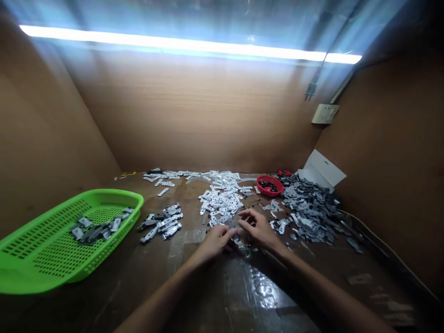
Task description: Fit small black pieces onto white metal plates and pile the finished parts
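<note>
My left hand (219,237) is closed, thumb against fingers, on a small flat grey part (231,223) that shows only in part. Close beside it, my right hand (258,227) has its fingers curled in towards the same part; what its fingertips pinch is too small to make out. Just beyond both hands lies a pile of silvery flat metal pieces (222,200). A heap of darker grey flat pieces (310,212) spreads to the right of my right hand. Some loose clear or shiny bits lie under my hands, partly hidden.
At left stands a green slotted basket (45,222) with several grey parts inside. Stacked grey-and-white parts (164,223) lie between it and my left hand. A red bowl (279,191) holds small dark pieces. Behind the right heap leans a white card (324,169). A plug (311,89) hangs above.
</note>
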### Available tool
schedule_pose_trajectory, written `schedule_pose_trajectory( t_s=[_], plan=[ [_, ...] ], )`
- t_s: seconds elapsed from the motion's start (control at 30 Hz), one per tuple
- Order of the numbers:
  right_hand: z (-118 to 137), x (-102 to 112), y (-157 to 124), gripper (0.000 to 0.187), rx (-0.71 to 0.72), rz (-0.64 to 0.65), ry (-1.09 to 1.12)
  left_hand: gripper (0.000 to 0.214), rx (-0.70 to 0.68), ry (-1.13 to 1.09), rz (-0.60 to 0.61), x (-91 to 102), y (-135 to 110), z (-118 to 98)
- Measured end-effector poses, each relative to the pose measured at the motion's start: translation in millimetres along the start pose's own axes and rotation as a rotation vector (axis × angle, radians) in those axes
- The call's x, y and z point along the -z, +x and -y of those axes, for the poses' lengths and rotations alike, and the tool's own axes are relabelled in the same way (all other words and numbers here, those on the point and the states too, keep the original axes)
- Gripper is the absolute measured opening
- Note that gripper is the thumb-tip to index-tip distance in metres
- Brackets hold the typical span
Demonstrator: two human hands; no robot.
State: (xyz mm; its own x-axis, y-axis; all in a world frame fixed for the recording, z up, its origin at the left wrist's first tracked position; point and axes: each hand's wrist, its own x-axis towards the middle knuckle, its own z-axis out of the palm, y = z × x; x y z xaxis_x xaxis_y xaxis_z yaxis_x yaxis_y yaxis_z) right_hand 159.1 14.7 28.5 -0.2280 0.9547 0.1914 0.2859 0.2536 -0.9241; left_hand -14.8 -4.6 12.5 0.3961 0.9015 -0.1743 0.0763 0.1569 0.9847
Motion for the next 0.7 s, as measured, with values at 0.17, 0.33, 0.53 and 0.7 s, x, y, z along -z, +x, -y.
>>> schedule_pose_trajectory(
  t_s=[0.17, 0.33, 0.53, 0.7],
  plan=[
    [-13.6, 9.2, 3.0, 0.024, -0.025, 0.185, 0.080, 0.042, 0.024, 0.035, 0.082, -3.3, -2.3, 5.7],
    [-38.3, 6.3, 3.6, 0.027, -0.124, 0.060, 0.140, 0.039, 0.075, -0.076, -0.076, -3.3, 7.7, 13.0],
    [-49.0, 57.0, 22.7, 0.025, 0.085, -0.266, -0.500, 0.042, 0.113, -0.133, -0.113, 2.1, 10.5, 14.4],
    [-68.4, 61.7, 25.4, 0.021, 0.075, -0.142, -0.735, 0.044, 0.123, -0.065, -0.067, 2.3, 11.7, 16.5]
  ],
)
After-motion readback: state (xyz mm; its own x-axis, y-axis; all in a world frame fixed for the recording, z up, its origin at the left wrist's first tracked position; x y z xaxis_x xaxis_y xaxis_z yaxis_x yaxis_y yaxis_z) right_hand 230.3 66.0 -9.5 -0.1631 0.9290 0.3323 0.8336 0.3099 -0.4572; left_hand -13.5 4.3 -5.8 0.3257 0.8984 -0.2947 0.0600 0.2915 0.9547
